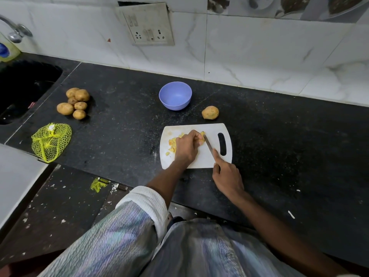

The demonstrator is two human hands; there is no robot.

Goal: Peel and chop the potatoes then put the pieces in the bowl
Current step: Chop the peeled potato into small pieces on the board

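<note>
Chopping now on the cutting board: left hand clamping potato pieces steady, right hand gripping knife alongside for the cut. Bowl waiting empty just beyond, within reach.

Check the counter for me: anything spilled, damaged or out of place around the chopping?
Mostly tidy. The wall socket plate hangs askew, with a dark gap above it. An empty yellow mesh bag lies on the counter edge. The cut pieces stay on the cutting board; the blue bowl looks empty.
</note>
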